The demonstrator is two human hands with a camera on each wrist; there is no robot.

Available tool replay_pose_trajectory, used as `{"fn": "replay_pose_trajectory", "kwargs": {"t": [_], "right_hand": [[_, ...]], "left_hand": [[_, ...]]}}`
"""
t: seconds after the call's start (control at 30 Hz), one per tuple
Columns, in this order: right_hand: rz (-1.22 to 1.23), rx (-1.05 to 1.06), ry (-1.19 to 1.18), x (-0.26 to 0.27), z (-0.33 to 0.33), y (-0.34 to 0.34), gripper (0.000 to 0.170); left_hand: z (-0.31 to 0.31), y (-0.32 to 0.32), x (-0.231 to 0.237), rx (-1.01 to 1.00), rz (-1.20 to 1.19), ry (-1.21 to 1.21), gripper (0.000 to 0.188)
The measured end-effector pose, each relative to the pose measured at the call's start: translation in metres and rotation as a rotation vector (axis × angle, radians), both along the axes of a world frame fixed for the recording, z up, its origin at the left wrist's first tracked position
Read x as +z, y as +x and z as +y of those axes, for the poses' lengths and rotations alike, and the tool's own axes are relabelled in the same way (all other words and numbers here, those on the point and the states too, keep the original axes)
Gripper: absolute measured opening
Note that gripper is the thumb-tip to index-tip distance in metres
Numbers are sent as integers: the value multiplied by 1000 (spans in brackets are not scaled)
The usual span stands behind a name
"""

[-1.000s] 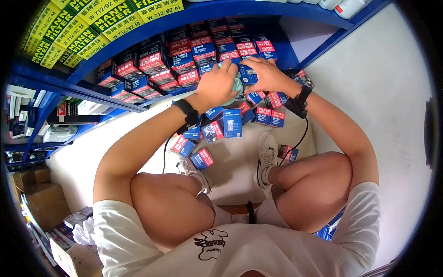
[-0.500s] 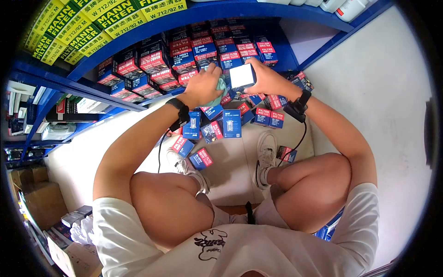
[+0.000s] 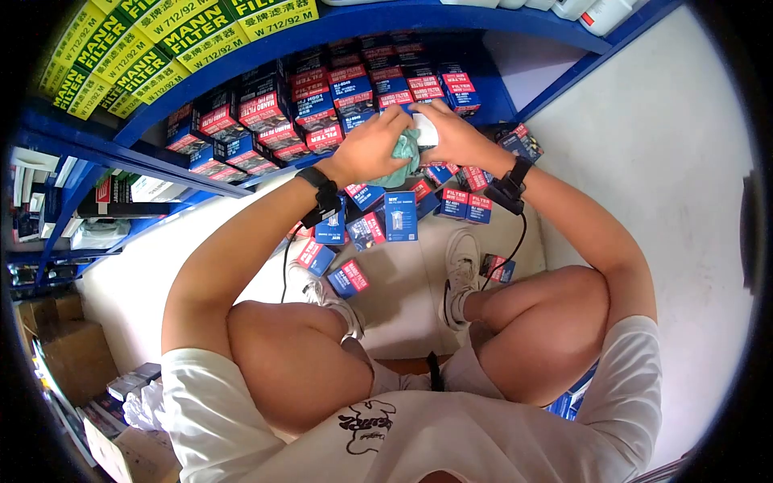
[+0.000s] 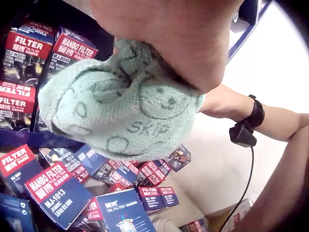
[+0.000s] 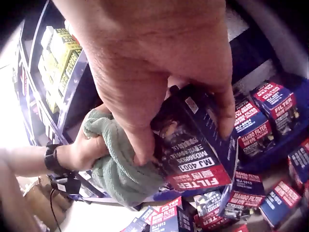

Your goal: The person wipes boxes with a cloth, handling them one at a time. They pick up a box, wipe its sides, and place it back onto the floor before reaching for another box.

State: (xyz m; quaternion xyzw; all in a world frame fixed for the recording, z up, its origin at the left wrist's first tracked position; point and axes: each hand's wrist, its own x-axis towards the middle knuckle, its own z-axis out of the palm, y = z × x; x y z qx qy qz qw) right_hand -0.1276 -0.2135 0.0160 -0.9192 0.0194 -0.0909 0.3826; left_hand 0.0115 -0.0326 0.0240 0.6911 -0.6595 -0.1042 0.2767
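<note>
My left hand (image 3: 372, 149) grips a bunched light green cloth (image 4: 116, 113) printed with dark letters and round figures. Held in my right hand (image 3: 460, 141) is an oil filter box (image 5: 193, 140), dark blue with a red band and the label MJ 4001. Thumb and fingers clasp its two sides in the right wrist view. The cloth lies right at the box's side, close by the right thumb. From the head view only a pale face of the box shows between the hands. In the left wrist view the cloth hides the box.
Behind the hands, rows of filter boxes (image 3: 266, 113) fill a blue shelf (image 3: 555, 88). Yellow-green filter boxes (image 3: 193, 32) stand on the shelf above. Loose filter boxes (image 3: 400, 216) lie on the floor in front, near the person's shoes (image 3: 463, 274). A white wall (image 3: 644, 161) rises at right.
The box was turned, showing a bright white face half a second ago while the hands stood apart. Now the left hand has moved right, bringing the cloth back against the box.
</note>
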Motion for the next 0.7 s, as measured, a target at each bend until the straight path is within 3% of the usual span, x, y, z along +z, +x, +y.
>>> {"fn": "replay_pose_trajectory", "kwargs": {"t": [0.2,0.5,0.7], "right_hand": [[70,109,-46,13,3,0,76],[-54,-7,-26,10,3,5,80],[46,33,-27,10,5,-3,83]], "left_hand": [[-1,9,-5,50,56,-33,48],[2,4,7,55,-58,11,50],[4,-2,0,34,-104,81,51]]}}
